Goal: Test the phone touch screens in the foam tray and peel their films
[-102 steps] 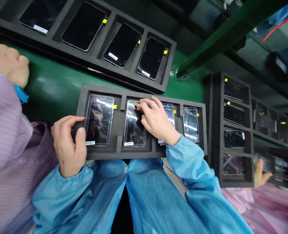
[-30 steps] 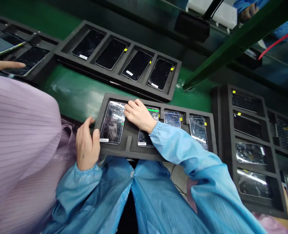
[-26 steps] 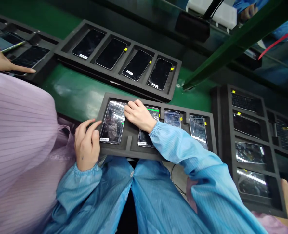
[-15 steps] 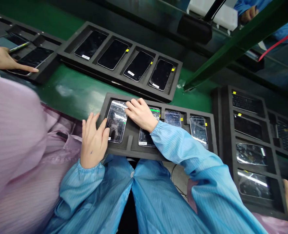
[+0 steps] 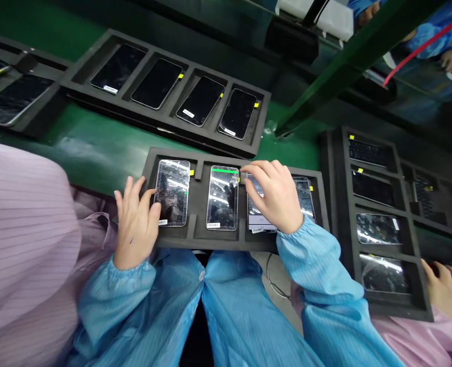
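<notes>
A black foam tray (image 5: 197, 239) lies across my lap with several phones in its slots. My left hand (image 5: 134, 221) rests open at the tray's left end, thumb against the edge of the first phone (image 5: 172, 192). The second phone (image 5: 223, 197) lies uncovered, with a green strip at its top. My right hand (image 5: 275, 196) lies over the third phone (image 5: 255, 216), fingers curved and spread on its screen. The fourth phone (image 5: 306, 196) shows partly behind that hand.
A second foam tray (image 5: 61, 81) with several dark phones sits on the green belt (image 5: 96, 145) behind. Another tray (image 5: 343, 214) stands at the right, a co-worker's hand (image 5: 446, 290) by its near corner. A lilac-sleeved person (image 5: 23, 244) sits close on my left.
My right hand has moved right from the gap between the first two phones onto the third. My left hand has spread open at the tray's left end. The co-worker's hand on the far-left tray is gone.
</notes>
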Demonstrator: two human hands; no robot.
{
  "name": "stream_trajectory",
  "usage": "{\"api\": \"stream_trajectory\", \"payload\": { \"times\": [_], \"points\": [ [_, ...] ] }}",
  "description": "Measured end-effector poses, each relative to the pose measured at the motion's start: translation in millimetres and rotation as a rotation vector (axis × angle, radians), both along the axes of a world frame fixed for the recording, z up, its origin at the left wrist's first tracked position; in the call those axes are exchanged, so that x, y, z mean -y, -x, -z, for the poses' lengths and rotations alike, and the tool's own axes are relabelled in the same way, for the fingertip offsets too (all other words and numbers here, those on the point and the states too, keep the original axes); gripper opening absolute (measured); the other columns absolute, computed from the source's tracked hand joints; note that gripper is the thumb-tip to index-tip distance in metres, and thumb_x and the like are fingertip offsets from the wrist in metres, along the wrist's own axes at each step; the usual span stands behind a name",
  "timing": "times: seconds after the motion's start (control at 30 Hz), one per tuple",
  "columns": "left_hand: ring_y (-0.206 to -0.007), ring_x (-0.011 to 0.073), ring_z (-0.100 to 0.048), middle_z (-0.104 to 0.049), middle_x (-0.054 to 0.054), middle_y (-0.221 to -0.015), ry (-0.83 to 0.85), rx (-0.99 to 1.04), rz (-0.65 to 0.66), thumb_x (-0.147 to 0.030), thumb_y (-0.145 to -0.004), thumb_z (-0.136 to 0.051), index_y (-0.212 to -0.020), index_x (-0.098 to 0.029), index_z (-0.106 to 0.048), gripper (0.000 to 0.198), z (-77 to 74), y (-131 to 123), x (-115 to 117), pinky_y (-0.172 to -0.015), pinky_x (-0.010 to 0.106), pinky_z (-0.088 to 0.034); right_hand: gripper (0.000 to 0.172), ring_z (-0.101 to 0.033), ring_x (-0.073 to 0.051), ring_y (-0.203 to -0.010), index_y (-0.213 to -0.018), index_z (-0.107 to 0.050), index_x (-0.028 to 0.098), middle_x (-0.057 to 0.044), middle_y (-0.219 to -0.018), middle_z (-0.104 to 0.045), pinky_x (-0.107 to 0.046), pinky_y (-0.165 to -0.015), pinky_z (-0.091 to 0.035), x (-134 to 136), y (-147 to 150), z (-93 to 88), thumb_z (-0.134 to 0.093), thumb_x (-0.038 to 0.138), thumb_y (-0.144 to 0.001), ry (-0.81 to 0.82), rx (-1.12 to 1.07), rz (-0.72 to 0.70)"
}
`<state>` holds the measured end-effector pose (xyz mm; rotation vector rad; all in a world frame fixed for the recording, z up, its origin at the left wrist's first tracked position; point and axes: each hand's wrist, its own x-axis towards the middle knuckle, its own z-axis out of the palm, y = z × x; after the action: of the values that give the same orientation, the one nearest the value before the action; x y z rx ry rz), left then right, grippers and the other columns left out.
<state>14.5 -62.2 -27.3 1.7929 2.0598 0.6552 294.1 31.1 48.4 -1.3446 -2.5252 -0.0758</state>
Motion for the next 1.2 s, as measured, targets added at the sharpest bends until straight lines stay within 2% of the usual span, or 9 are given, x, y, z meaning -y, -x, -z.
{"api": "stream_trajectory", "payload": {
  "times": [0.23,0.4,0.53,0.7,0.9,1.2],
  "points": [
    [-0.157,0.0326,-0.006,-0.024,0.019,-0.163,0.043,-0.054,0.072,-0.044,-0.1,-0.017,-0.134,-0.011,-0.052,0.058,-4.1,0,-17,-0.127,0.063,-0.003,0.021,-0.055,-0.026,-0.1,-0.109,-0.066,0.021,-0.007,-0.116,-0.069,-0.04,-0.08,-0.042,4,-19,22.4,-0.048,0.023,-0.098,0.099,-0.057,0.043],
    [-0.157,0.0337,-0.005,-0.023,0.016,-0.165,0.052,-0.058,0.07,-0.046,-0.1,-0.017,-0.137,-0.012,-0.051,0.06,-5.7,3,-21,-0.128,0.062,-0.001,0.021,-0.053,-0.029,-0.113,-0.107,-0.068,0.02,-0.01,-0.125,-0.066,-0.044,-0.088,-0.043,-1,-20,29.5,-0.049,0.022,-0.098,0.113,-0.071,0.035],
    [-0.157,0.0333,-0.003,-0.015,0.01,-0.167,0.004,-0.113,0.06,-0.045,-0.1,-0.019,-0.145,-0.016,-0.044,0.059,-14.3,2,-30,-0.13,0.058,-0.001,0.022,-0.052,-0.03,-0.117,-0.109,-0.067,0.02,-0.008,-0.127,-0.067,-0.047,-0.096,-0.042,-6,-12,30.0,-0.049,0.021,-0.097,0.123,-0.106,-0.017],
    [-0.157,0.034,0.001,-0.005,0.008,-0.169,0.013,-0.224,0.252,-0.048,-0.101,-0.021,-0.143,-0.023,-0.05,0.057,-23.9,-10,-58,-0.127,0.064,-0.002,0.032,-0.054,-0.028,-0.117,-0.116,-0.061,0.019,-0.01,-0.115,-0.07,-0.046,-0.101,-0.041,-16,2,33.3,-0.044,0.009,-0.091,0.178,-0.167,-0.097],
    [-0.157,0.0331,0.0,-0.004,0.013,-0.168,0.022,-0.303,0.369,-0.048,-0.101,-0.023,-0.144,-0.021,-0.05,0.057,-20.9,-20,-74,-0.125,0.064,-0.006,0.033,-0.055,-0.026,-0.11,-0.108,-0.058,0.016,-0.012,-0.11,-0.067,-0.045,-0.103,-0.043,-21,5,42.6,-0.04,0.003,-0.083,0.191,-0.215,-0.126],
    [-0.157,0.0318,0.001,-0.004,0.014,-0.168,-0.015,-0.343,0.368,-0.045,-0.102,-0.023,-0.145,-0.022,-0.048,0.055,-15.1,-21,-76,-0.124,0.065,-0.007,0.036,-0.055,-0.025,-0.114,-0.108,-0.056,0.018,-0.011,-0.112,-0.067,-0.049,-0.113,-0.035,-22,11,43.8,-0.037,0.003,-0.081,0.222,-0.253,-0.177]
  ]
}}
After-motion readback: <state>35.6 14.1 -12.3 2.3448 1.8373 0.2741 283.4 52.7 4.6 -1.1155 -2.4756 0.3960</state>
